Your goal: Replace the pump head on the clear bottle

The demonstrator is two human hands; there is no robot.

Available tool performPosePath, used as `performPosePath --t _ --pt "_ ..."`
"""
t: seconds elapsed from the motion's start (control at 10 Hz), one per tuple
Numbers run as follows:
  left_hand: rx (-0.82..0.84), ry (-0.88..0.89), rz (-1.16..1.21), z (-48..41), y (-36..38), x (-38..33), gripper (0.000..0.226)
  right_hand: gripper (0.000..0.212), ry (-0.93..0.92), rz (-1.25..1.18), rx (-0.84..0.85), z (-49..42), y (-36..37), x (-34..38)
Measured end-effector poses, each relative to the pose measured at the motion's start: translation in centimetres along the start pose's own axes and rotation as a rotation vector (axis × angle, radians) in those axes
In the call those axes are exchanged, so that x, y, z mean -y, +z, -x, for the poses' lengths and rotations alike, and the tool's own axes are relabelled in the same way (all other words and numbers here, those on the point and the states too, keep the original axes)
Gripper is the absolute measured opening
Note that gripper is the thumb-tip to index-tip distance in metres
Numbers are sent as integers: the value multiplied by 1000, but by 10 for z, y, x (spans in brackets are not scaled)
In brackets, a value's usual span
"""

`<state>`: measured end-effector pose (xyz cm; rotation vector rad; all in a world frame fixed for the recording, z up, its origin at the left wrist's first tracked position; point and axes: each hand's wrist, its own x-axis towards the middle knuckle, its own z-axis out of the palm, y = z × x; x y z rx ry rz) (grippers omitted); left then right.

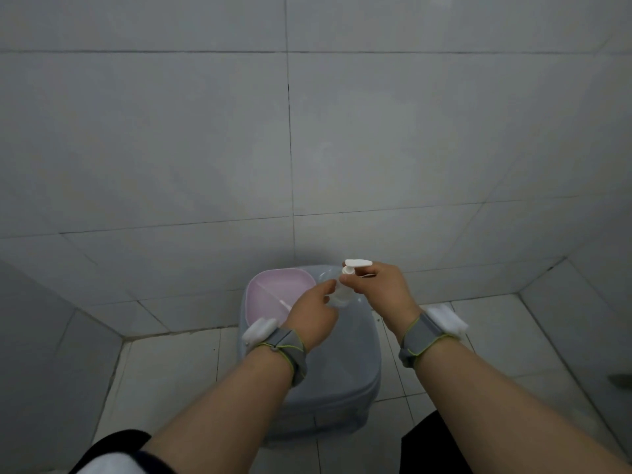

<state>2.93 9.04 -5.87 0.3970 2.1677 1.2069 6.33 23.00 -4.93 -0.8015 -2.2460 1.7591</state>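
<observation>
A small clear bottle (341, 295) is held up between my two hands, above a grey stool. My left hand (313, 313) wraps its lower body from the left. A white pump head (355, 265) sits at the bottle's top, its nozzle pointing right. My right hand (379, 287) grips the collar just under that nozzle. The bottle's base is hidden behind my left hand.
A grey plastic stool (342, 381) stands on the white tiled floor against the tiled wall. A pink dish (273, 289) lies on its far left part. Both wrists wear grey straps with white pads.
</observation>
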Motion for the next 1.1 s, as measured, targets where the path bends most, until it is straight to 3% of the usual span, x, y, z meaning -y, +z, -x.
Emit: performPosePath --t 0.2,0.4,0.7,0.9,1.0,1.1 --pt "31 16 -128 -9 -9 6 64 31 11 25 16 -7 4 -8" --pt "65 16 -142 -9 -7 10 65 24 -17 75 13 -4 5 -19" --pt "81 -5 -154 -5 -4 5 66 30 3 91 43 -3 3 -20" --pt "75 -43 -146 7 -9 6 67 47 64 148 17 5 -5 -19" --pt "53 -74 -108 15 -14 7 66 52 100 147 9 11 -11 -21" --pt "6 -72 -126 32 -21 7 49 45 151 162 30 27 -17 -20"
